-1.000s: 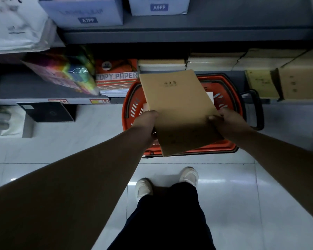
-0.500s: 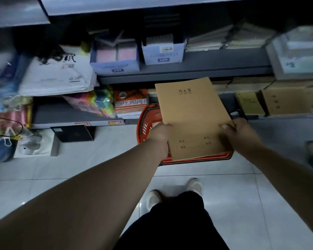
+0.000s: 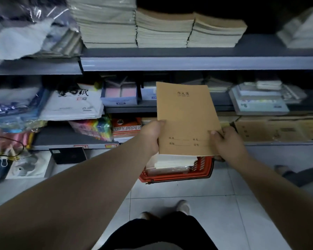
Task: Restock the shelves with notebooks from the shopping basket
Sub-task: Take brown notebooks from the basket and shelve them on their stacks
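Note:
I hold a stack of brown-covered notebooks (image 3: 185, 116) in front of me with both hands. My left hand (image 3: 151, 136) grips its left edge, thumb on the cover. Gripping the lower right corner is my right hand (image 3: 228, 143). The pale page edges of the stack show under the cover. Below it, the red shopping basket (image 3: 202, 171) stands on the floor with more items inside, mostly hidden. On the upper shelf (image 3: 197, 63) lie three tall piles of similar brown notebooks (image 3: 163, 27).
Lower shelves hold boxes of pads (image 3: 120, 94), copy paper packs (image 3: 126, 129), bagged goods (image 3: 72, 103) at the left and brown notebooks (image 3: 278, 130) at the right. White tiled floor lies below, with my feet. Another person's foot (image 3: 282, 169) shows at the right.
Both hands have lifted the notebook stack up from the basket. My view has tilted upward, so the upper shelf with its notebook piles has come into sight.

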{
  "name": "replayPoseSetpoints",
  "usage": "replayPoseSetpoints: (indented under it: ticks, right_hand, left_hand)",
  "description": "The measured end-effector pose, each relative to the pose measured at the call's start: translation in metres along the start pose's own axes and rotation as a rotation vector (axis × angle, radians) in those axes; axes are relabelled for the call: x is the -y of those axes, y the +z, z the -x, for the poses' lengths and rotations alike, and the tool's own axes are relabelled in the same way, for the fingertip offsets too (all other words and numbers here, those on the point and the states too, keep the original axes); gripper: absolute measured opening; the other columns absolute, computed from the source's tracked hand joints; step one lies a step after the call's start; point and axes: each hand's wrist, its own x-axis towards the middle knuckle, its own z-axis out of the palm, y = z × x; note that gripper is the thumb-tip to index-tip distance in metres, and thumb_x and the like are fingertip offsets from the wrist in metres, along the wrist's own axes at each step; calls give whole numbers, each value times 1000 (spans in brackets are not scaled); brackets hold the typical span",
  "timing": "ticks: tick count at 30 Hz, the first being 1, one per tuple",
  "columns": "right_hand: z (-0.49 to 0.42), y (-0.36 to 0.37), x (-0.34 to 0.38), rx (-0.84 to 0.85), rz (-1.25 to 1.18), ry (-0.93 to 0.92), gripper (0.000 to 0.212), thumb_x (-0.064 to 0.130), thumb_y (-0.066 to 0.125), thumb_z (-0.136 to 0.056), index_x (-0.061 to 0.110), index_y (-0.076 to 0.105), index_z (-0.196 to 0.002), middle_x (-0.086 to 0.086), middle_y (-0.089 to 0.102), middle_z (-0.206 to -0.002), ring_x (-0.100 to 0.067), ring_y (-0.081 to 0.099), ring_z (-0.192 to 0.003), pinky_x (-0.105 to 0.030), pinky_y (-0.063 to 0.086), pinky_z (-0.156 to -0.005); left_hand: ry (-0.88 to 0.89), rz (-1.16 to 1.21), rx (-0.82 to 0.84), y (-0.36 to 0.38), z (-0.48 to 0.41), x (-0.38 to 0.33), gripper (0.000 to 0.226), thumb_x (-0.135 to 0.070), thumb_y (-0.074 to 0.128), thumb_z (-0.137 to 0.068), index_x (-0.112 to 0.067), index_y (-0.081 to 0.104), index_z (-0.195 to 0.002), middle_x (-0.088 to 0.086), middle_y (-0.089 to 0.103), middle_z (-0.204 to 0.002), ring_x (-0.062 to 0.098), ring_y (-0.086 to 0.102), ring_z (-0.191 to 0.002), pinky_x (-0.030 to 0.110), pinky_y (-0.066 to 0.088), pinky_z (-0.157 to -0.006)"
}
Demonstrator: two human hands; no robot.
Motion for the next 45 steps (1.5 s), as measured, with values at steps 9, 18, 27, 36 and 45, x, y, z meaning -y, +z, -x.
replayPoseSetpoints:
  ticks: [9, 18, 27, 36, 45]
  right_hand:
    - [24, -32, 39, -50, -11, -63, 18, 31, 54, -97, 13, 54, -96, 8, 55, -75, -15, 57, -72, -21, 39, -52]
    - [32, -71, 79, -101, -15, -4, 29, 38, 50, -96, 9, 51, -100, -10, 64, -87, -25, 66, -71, -42, 59, -63]
    - [-10, -112, 105, -215, -25, -70, 20, 35, 51, -97, 15, 51, -91, 1, 58, -78, -12, 56, -65, -15, 35, -38]
    - [-92, -139, 112, -198, -9, -106, 28, 33, 50, -98, 6, 47, -92, 0, 50, -69, -14, 51, -56, -15, 34, -35]
    - [-171, -166, 114, -137, -71, -174, 27, 27, 51, -98, 5, 44, -85, -1, 46, -66, -13, 50, -49, -13, 33, -30]
  left_hand:
    - [64, 48, 35, -2, 40, -14, 21, -21, 46, -101, -17, 61, -116, 12, 69, -111, 31, 67, -98, 46, 56, -76]
    - [95, -1, 172, 18, 68, -52, 30, -21, 45, -101, -16, 56, -128, 14, 68, -118, 32, 66, -103, 43, 54, -68]
    - [215, -19, 210, 61, 69, -105, 29, -19, 45, -102, -18, 57, -128, 11, 69, -113, 28, 68, -94, 40, 55, -65]
    - [228, -7, 179, 111, 34, -150, 27, -17, 48, -101, -17, 55, -127, 12, 66, -119, 29, 65, -102, 41, 55, -68]
    - [261, 39, 104, 162, -4, -188, 27, -17, 45, -101, -16, 55, -127, 10, 68, -110, 26, 67, -91, 38, 55, -63]
